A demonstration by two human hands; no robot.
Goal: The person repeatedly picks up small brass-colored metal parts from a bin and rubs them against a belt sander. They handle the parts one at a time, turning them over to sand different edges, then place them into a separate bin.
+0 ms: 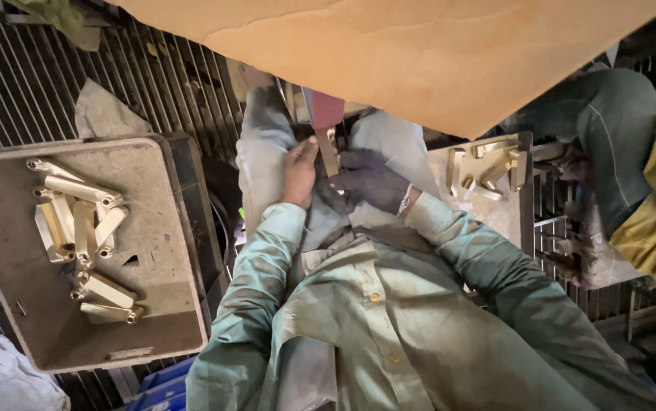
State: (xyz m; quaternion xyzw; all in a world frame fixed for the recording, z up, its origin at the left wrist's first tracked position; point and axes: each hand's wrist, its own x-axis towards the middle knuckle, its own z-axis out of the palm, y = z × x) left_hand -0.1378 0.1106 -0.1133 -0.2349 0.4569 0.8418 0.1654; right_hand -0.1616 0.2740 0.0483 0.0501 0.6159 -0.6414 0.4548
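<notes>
A bare left hand (298,171) and a gloved right hand (367,180) close their fingers on one brass part (329,152) held upright over the lap — pinched from both sides. More brass parts (77,228) lie in a grey tray (8,259) at left; others (492,167) sit on a bench (507,217) at right.

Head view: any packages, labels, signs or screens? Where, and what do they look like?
No labels, signs or screens show.
Tray: left of the person, shallow, square, grey-brown, holds brass parts.
Second tray: right of the person, grey, holds more brass pieces.
Blue crate: bottom edge, only a corner visible.
White bag: bottom-left corner, crumpled.
</notes>
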